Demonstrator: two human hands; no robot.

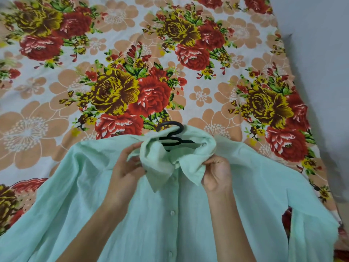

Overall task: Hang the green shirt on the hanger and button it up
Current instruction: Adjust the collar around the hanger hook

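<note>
At the far left, nothing but floral bedsheet (pixel 47 95) across the bed. Moving in: green shirt (pixel 85 176) laid front-up on that sheet at the near side of the bed, left sleeve (pixel 37 224) spread toward the lower corner.

Next, left grip (pixel 126 171), fingers curled, pinching the left half of the collar (pixel 162 167) and the cloth just behind it.

In the middle, black hanger (pixel 171 129) already inside the shirt, hook poking out past the neckline onto the sheet, shoulders hidden under cloth. Below the collar, placket running down toward the camera with pale buttons (pixel 172 213) in a row. Seem fastened lower down, though too soft to say for certain. Top of the placket hidden under the collar points, so cannot tell whether closed there.

Then right grip (pixel 217 174), likewise curled, pinching the right half of the collar at the neckband.

Further right, right sleeve (pixel 317 233) draped toward the bed's edge, a slit of sheet showing beside it. Beyond that, bare grey wall (pixel 324 53).

Judged step: hanging done, buttoning far along or down to the topmost button, collar being drawn together or tidied. Next move likely calls for bringing the two collar edges to meet, finding the top button and its hole, and pushing through with thumb and forefinger, thin cloth kept taut and hook kept centred.
</note>
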